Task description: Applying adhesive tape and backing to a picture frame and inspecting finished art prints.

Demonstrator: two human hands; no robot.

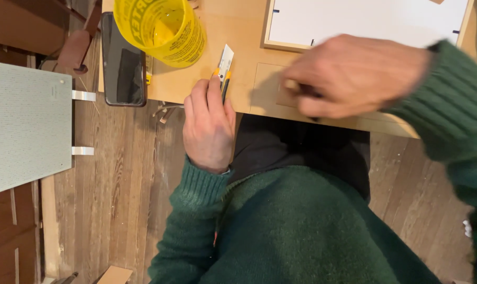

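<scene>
The fingers of the left hand [209, 126] are curled closed around a utility knife [224, 71], which has a yellow-and-black body and a pale blade tip angled away from the person. The knife rests on the near edge of a light wooden table [233, 37].

To its right, the right hand [354, 73] is blurred; its fingers seem pinched closed on a small tan piece [291, 87], possibly cardboard or thin wood, though the blur leaves that unsure. This hand hovers over a flat tan board [265, 89] lying at the table edge. Both arms wear dark green knitted sleeves [454, 105].

Beyond the board lies a white sheet in a pale wooden frame [364, 21]. Farther left stand a translucent yellow plastic cup [162, 29] and, beside it, a dark smartphone [124, 60] lying flat, partly over the table edge.

Below is a brown plank floor [123, 173], with a grey-green panel [25, 126] at far left.

Judging from this, a clean cut would call for the board to be pressed flat, the blade kept low, and the holding fingers kept clear of its path.
</scene>
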